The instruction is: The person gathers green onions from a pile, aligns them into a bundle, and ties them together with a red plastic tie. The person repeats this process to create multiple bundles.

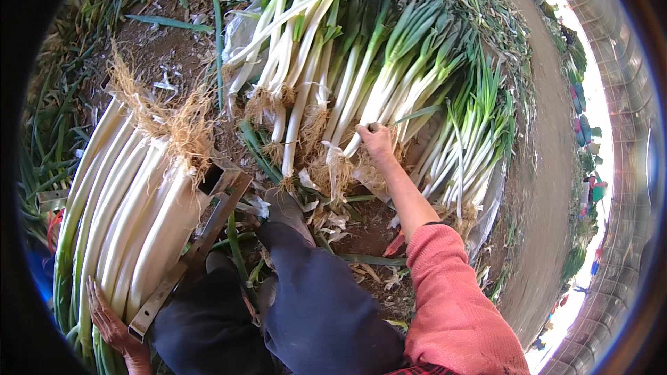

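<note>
My right hand is closed around the white lower stem of a large green onion in the pile on the ground. Its fingertips are partly hidden. On the left, a stack of thick white-stemmed green onions lies in a metal frame, with shaggy roots towards the top. My left hand rests flat against the stems near the bottom left, its fingers extended and not wrapped around any.
Thinner green onions lie on plastic sheeting right of my right hand. Loose leaves and peelings litter the soil around my feet. A dirt path runs along the right. Several people and bundles show blurred beyond it, under a curved cover.
</note>
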Demonstrator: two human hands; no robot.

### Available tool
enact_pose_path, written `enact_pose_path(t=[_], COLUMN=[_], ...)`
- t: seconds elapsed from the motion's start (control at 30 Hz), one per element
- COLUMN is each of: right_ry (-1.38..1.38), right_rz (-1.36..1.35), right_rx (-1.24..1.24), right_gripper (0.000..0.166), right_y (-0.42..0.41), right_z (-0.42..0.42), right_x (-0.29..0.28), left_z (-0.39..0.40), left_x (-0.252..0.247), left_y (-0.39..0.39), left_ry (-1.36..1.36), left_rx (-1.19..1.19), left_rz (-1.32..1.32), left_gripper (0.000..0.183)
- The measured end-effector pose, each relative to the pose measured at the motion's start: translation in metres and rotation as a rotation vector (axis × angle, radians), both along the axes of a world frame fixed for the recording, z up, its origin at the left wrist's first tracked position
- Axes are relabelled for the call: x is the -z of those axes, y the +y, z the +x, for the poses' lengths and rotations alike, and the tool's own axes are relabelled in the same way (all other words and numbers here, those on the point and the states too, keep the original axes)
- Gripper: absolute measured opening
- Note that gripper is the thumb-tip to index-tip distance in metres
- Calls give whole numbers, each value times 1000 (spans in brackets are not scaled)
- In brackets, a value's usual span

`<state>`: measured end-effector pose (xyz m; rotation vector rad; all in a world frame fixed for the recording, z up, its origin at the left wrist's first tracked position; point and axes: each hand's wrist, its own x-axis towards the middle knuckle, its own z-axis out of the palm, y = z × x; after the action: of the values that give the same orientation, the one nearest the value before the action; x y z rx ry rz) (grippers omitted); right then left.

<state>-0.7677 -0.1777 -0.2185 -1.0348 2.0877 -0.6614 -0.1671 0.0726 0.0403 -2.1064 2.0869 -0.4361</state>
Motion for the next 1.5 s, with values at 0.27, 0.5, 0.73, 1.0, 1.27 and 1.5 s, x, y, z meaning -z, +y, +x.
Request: enact_pose_path(t=[0.27, 0.5, 0.73, 1.0, 1.27, 1.5], right_ry=[422, 591, 567, -195, -885, -1333], right_rz=[21, 301, 393, 301, 332, -231], right_rx=[-68, 144, 85, 300, 209, 457], right_gripper=[29, 27, 27, 23, 43, 36], right_y=[-25, -83, -99, -53, 122, 71], right_z=[1, -38, -50, -31, 86, 42], right_x=[12, 10, -2, -5, -92, -58], left_z=[21, 14, 11, 23, -4, -10], left_x=[7, 8, 6, 11, -4, -3], left_y=[11, -12, -8, 9, 1, -3], left_ry=[50, 194, 96, -15, 39, 45], left_rx=[-58, 31, 42, -9, -5, -10], left_rz=[28, -23, -78, -13, -3, -57], left_gripper=[91, 54, 52, 96, 64, 77])
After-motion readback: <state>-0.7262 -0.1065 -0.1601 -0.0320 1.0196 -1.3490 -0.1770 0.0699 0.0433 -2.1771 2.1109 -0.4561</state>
